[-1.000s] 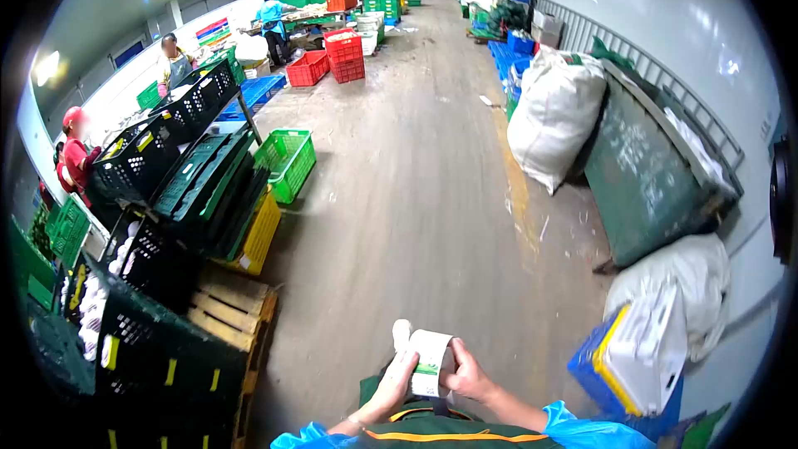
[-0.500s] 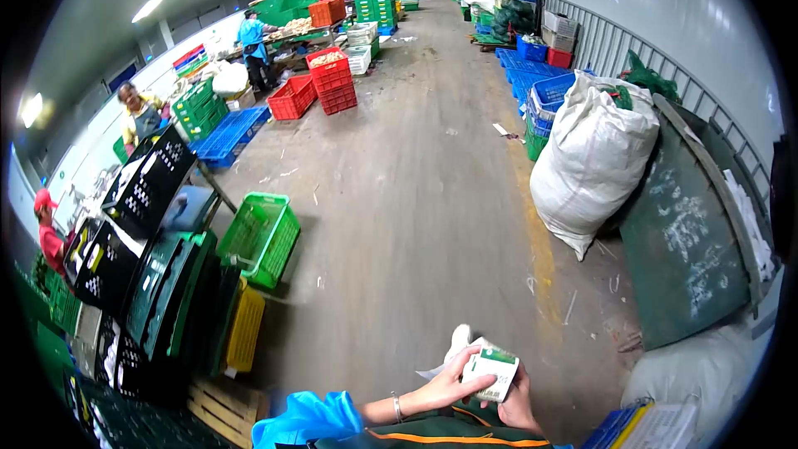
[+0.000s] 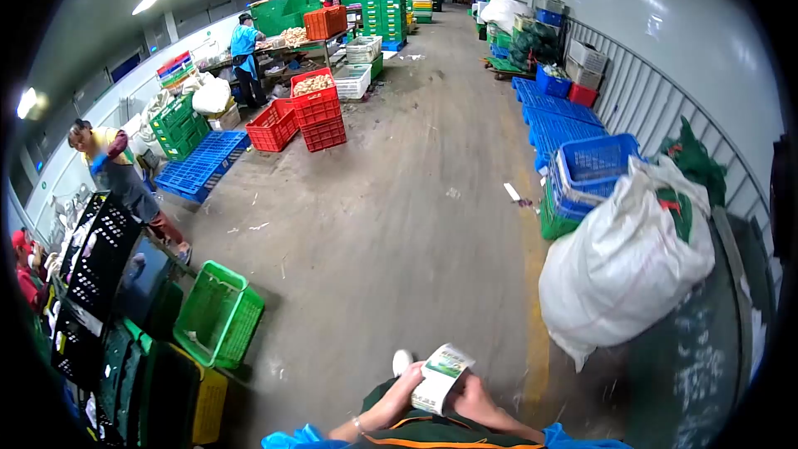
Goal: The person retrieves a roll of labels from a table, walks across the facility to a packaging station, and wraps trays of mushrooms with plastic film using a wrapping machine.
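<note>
Low in the head view, in front of my body, I hold a white and green printed label roll point(image 3: 440, 376) between both hands. My left hand point(image 3: 402, 392) is closed on its left edge, with the thumb along the side. My right hand point(image 3: 474, 403) grips the right edge, its fingers partly hidden behind the printed paper. A bracelet circles my left wrist, and blue sleeves cover my forearms. One white shoe shows just beyond the roll.
A green crate point(image 3: 218, 316) and stacked black crates point(image 3: 96, 270) stand left. Stacked red crates point(image 3: 318, 112) sit farther ahead. A bulging white sack point(image 3: 623, 266), blue crates point(image 3: 594, 162) and blue pallets point(image 3: 557, 120) line the right wall. A person in an apron point(image 3: 125, 170) is at left.
I have moved forward along the floor; the sack and crates appear nearer. The label roll has turned in my hands and moved left in view. The aproned person now stands more upright.
</note>
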Motion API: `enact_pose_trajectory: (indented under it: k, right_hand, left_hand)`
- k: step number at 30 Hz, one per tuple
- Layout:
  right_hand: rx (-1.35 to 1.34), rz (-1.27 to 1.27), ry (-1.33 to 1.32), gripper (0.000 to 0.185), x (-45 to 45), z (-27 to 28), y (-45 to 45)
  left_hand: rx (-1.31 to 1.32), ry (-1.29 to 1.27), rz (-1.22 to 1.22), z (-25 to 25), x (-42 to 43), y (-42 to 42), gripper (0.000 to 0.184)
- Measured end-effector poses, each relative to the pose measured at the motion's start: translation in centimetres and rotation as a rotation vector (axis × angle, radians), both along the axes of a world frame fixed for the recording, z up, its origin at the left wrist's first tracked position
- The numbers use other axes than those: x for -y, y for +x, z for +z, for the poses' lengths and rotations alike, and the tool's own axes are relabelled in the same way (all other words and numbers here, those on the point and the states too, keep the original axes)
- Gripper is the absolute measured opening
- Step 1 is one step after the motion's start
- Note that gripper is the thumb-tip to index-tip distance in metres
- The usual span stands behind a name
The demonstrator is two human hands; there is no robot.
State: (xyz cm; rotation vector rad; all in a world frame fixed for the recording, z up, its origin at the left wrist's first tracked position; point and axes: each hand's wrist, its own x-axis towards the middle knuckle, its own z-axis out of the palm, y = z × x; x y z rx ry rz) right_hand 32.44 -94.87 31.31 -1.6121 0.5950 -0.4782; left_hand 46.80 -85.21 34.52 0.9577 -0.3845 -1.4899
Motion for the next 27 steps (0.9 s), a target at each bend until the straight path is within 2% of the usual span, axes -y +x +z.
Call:
enact_pose_trajectory:
  k: [1,3,4,5,6,8,10,11,12,13,15,17,19,22,23,25,26,27]
  right_hand:
    - [-0.054,0.000,0.129,0.036,3.3,-0.8,2.8]
    - [-0.123,0.061,-0.080,0.036,10.7,-3.6,8.2]
    - [-0.096,0.063,-0.013,0.033,14.0,-1.0,11.8]
    - [-0.093,0.067,-0.043,0.032,17.1,-1.1,14.4]
    - [-0.091,0.065,-0.074,0.031,20.8,-1.1,17.1]
    - [-0.077,0.030,-0.201,0.031,27.0,0.6,20.4]
    - [-0.077,-0.014,-0.067,0.029,33.0,4.3,22.5]
    - [-0.055,-0.067,-0.057,0.030,36.1,5.4,23.4]
    - [-0.027,-0.062,-0.127,0.035,39.8,4.5,24.3]
    - [0.047,-0.176,-0.106,0.042,42.5,4.0,25.3]
    - [0.059,-0.330,-0.322,0.046,48.4,3.7,28.5]
    - [0.077,-0.462,-0.152,0.041,54.8,0.6,31.4]
    - [-0.019,-0.464,-0.295,0.037,62.2,-0.1,33.9]
    - [0.122,-0.362,-0.522,0.037,75.1,-0.3,40.0]
    - [0.110,-0.301,-0.470,0.037,78.9,0.5,42.5]
    - [0.058,-0.169,-0.351,0.038,86.5,3.4,47.0]
    - [0.130,-0.153,-0.409,0.038,89.5,4.2,49.6]
    - [0.076,-0.108,-0.460,0.039,92.9,4.5,52.1]
  left_hand:
    - [-0.061,-0.039,0.035,-0.9,2.6,2.2,0.047]
    - [-0.054,-0.080,0.080,-3.1,8.3,7.2,0.055]
    - [0.158,-0.076,0.064,-3.0,11.7,10.0,0.057]
    - [0.369,-0.068,0.047,-3.5,14.8,12.4,0.060]
    - [0.472,-0.096,0.158,-4.6,19.0,14.5,0.056]
    - [0.399,-0.087,0.121,-2.8,26.6,18.5,0.051]
    - [0.392,-0.071,0.084,0.4,33.8,21.8,0.044]
    - [0.366,-0.055,0.037,2.3,37.2,23.1,0.048]
    - [0.367,0.022,-0.043,1.5,41.0,24.6,0.051]
    - [0.370,0.096,-0.120,1.1,44.4,25.9,0.053]
    - [0.254,0.128,-0.201,-0.7,52.0,28.4,0.059]
    - [0.097,0.115,-0.329,-1.0,60.1,31.8,0.053]
    - [0.008,0.103,-0.397,-1.9,68.6,35.2,0.049]
    - [-0.133,0.062,-0.413,-1.8,80.8,41.5,0.046]
    - [-0.180,0.074,-0.404,-1.4,83.3,43.8,0.046]
    - [-0.070,0.132,-0.283,0.6,88.9,48.0,0.045]
    - [-0.053,0.124,-0.242,1.0,91.2,50.2,0.046]
    - [-0.062,0.075,-0.172,0.6,94.0,52.4,0.048]
